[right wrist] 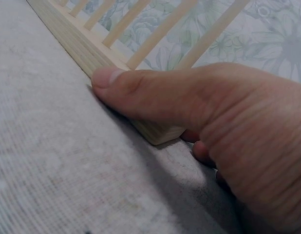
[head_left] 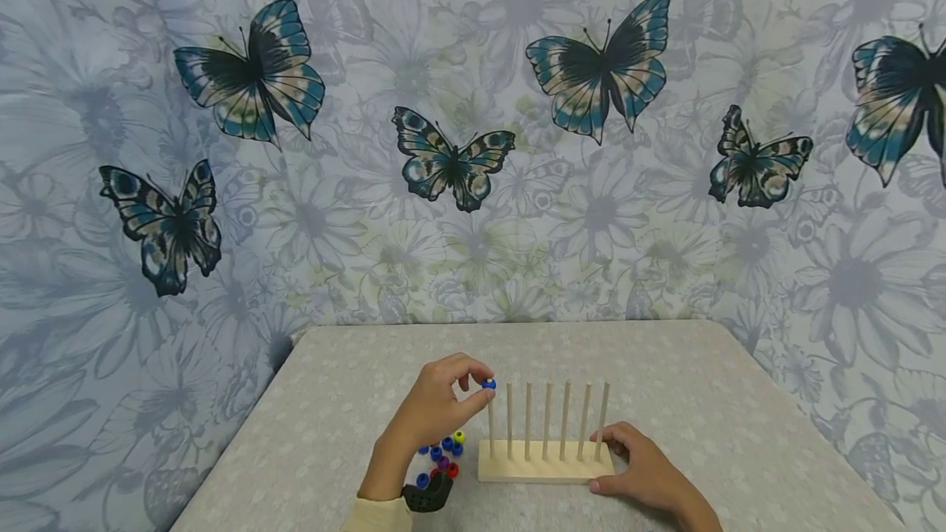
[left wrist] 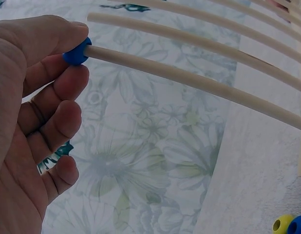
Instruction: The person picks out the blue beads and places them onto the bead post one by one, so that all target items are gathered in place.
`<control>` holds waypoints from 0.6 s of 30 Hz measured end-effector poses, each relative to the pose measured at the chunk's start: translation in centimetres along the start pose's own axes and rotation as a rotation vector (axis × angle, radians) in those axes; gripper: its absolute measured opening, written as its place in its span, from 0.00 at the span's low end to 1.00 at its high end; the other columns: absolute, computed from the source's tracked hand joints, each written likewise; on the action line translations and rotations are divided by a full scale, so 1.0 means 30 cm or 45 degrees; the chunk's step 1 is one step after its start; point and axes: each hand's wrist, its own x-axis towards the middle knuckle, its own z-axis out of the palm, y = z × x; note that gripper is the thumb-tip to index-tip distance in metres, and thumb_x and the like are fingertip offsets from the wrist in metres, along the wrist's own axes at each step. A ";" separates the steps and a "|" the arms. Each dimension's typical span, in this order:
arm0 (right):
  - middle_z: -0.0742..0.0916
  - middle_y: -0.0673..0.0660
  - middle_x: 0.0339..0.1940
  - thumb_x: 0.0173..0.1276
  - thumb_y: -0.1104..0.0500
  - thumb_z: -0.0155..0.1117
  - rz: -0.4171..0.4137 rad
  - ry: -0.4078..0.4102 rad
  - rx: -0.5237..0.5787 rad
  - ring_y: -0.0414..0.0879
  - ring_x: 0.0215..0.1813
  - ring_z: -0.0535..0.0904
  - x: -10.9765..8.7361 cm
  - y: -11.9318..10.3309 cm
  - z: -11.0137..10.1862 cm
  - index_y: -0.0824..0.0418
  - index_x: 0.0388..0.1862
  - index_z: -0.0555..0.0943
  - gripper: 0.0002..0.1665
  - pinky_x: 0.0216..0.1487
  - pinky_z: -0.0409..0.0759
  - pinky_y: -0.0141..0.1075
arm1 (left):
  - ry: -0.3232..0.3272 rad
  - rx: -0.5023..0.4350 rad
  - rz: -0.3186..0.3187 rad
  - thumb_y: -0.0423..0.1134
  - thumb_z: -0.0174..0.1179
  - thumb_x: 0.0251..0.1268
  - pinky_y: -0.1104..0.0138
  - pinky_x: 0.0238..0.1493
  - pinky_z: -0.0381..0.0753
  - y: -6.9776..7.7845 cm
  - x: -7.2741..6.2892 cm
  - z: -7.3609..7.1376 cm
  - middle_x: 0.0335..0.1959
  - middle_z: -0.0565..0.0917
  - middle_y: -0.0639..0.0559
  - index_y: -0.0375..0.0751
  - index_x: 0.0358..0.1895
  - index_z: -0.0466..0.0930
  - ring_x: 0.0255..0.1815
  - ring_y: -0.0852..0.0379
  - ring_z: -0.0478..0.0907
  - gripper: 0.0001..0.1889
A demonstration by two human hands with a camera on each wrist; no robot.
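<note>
Between thumb and index finger, my left hand [head_left: 438,401] pinches a blue bead [left wrist: 77,51] at the tip of the leftmost wooden peg [left wrist: 189,80]. In the left wrist view the peg's end meets the bead's hole, and the other fingers hang loosely curled below. A pale wooden base [head_left: 545,466] carries a row of several upright pegs, all bare below the bead. My right hand [head_left: 645,466] grips the base's right end, its thumb [right wrist: 111,83] along the front side and the fingers mostly hidden behind.
Left of the base lie several loose beads: a yellow one [head_left: 459,437], blue ones [head_left: 423,480], a purple one [head_left: 443,462] and red ones [head_left: 452,470]. The left forearm and its black wrist strap [head_left: 429,493] stand close to them. A patterned cloth covers the table [head_left: 702,384], with a butterfly-printed wall behind.
</note>
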 end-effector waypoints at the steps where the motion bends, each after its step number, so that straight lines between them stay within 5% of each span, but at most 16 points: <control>1: 0.81 0.49 0.52 0.50 0.43 0.82 -0.002 -0.002 -0.003 0.34 0.48 0.73 0.000 0.001 0.000 0.51 0.55 0.79 0.35 0.52 0.74 0.29 | 0.002 0.005 -0.002 0.44 0.69 0.64 0.72 0.34 0.75 0.001 -0.002 -0.001 0.37 0.82 0.71 0.60 0.44 0.84 0.34 0.64 0.74 0.08; 18: 0.82 0.50 0.53 0.50 0.44 0.82 0.000 -0.003 -0.001 0.36 0.48 0.73 0.006 -0.005 0.001 0.51 0.54 0.79 0.34 0.51 0.74 0.30 | 0.023 0.008 -0.039 0.49 0.66 0.68 0.71 0.33 0.75 -0.003 -0.008 -0.034 0.38 0.81 0.71 0.62 0.44 0.84 0.35 0.58 0.76 0.05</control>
